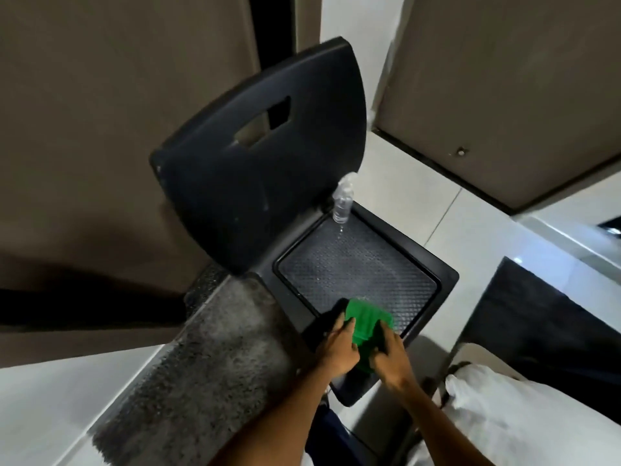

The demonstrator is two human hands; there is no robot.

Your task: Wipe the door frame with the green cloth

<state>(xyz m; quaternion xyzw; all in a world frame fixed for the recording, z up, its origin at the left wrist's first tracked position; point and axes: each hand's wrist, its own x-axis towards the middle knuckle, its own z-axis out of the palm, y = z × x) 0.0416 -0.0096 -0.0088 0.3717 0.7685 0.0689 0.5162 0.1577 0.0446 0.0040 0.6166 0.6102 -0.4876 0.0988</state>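
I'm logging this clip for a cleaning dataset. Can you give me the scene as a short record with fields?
setting: black chair by brown doors
cloth: green cloth on the chair seat's front edge
left hand: on the cloth
right hand: on the cloth
bottle: clear bottle upright at the seat's back
floor: grey mat
wiping: not yet begun

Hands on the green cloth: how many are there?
2. The left hand grips the cloth's left side and the right hand its right side, over the chair seat's front edge. Some fingers are hidden.
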